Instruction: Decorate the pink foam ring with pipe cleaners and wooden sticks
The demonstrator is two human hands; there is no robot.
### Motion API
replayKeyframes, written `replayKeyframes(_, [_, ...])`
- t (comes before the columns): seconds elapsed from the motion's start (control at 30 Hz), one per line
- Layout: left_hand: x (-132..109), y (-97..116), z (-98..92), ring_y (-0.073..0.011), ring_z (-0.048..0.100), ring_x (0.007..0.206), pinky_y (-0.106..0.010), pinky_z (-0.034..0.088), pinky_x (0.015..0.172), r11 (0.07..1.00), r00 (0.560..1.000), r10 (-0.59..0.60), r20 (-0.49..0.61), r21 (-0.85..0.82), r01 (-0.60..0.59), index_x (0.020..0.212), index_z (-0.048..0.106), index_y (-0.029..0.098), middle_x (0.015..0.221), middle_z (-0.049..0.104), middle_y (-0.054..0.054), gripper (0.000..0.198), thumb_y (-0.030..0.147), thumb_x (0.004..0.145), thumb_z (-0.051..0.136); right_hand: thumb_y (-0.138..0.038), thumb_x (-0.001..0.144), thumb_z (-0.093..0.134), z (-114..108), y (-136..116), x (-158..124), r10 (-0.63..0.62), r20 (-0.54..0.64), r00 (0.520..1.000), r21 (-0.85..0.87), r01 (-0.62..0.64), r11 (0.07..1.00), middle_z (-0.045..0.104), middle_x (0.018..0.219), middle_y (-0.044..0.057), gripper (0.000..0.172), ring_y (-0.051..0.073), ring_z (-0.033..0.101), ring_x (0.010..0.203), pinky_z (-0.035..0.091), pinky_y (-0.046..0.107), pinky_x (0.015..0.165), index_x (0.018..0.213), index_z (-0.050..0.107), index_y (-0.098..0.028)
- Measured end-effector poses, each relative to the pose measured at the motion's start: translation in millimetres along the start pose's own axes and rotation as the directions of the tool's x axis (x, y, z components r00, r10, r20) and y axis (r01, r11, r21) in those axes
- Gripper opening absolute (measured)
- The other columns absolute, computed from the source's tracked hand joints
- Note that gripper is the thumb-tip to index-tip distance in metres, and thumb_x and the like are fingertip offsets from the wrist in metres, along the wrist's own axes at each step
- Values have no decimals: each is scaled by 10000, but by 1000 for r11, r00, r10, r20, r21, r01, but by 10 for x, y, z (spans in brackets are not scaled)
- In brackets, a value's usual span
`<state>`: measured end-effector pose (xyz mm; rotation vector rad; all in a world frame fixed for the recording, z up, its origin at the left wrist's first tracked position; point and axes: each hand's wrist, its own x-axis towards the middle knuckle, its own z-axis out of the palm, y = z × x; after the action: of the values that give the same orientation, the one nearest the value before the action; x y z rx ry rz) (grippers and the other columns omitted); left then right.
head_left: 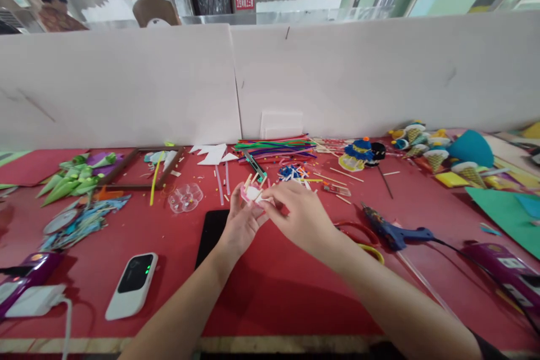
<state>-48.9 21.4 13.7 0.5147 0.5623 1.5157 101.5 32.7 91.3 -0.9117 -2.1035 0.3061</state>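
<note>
Near the middle of the table, my left hand (240, 226) is closed around a small pink and white craft piece (253, 193) with short wooden sticks poking up from it. My right hand (301, 218) reaches in from the right, its thumb and fingertips pinched together at the edge of the piece. What those fingertips hold, if anything, is too small to make out. Just behind the piece lies a green and black cutter knife (255, 165). A black phone-like slab (210, 236) is partly covered by my left hand and forearm.
A blue glue gun (394, 230) and red-handled scissors (358, 232) lie right of my hands. A white device (133, 286) and clear flower-shaped tray (185, 198) are to the left. Pipe cleaners (278, 147) lie before a white partition (169, 84). Paper ice-cream cones (434, 157) stand far right.
</note>
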Motion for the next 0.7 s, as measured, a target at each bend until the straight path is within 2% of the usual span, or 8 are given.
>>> replayKeyframes(0.1, [-24,-2,29,-119,702,822,-228,547,742,999,999,-17,49,29,15,1185,579,357,992,730,45,543,162,729,800,-224,866,605,213,109,-264,148,64,987,-19,-148,989,734,808,37,141,172,668,690,451,248,615,991,667,-201])
replayKeyframes(0.17, [-41,3,53,-117,694,816,-217,538,751,997,995,-51,91,54,46,1163,608,323,965,731,28,524,168,709,820,-209,880,572,304,172,-370,173,60,983,31,-175,984,749,844,44,163,175,689,702,471,247,625,1012,667,-202])
replayKeyframes(0.27, [-75,3,76,-116,686,817,-215,529,774,995,986,-80,149,79,69,1204,595,341,967,723,22,597,169,687,837,-185,891,520,363,200,-471,158,-30,987,132,-153,979,752,828,42,182,151,688,670,485,223,623,991,672,-196])
replayKeyframes(0.43, [-121,-23,32,-136,689,870,-221,536,757,974,974,-176,140,170,151,1315,495,401,1095,693,12,789,187,650,861,-211,909,508,400,196,-584,149,-136,979,226,-116,967,626,555,-29,168,89,552,455,420,175,490,915,674,-186])
replayKeyframes(0.57, [-119,-33,2,-144,681,910,-227,540,773,955,967,-228,116,218,199,1340,459,428,1146,671,11,831,171,655,853,-203,900,545,424,253,-630,133,-186,974,299,-73,951,643,585,-25,129,80,553,473,439,167,505,892,673,-181])
replayKeyframes(0.7, [-115,-24,36,-131,673,913,-206,538,771,959,968,-214,128,214,184,1274,518,412,1138,672,22,762,126,649,847,-177,900,535,451,304,-642,116,-154,981,336,-58,940,669,614,-22,132,84,577,483,462,171,515,906,666,-190])
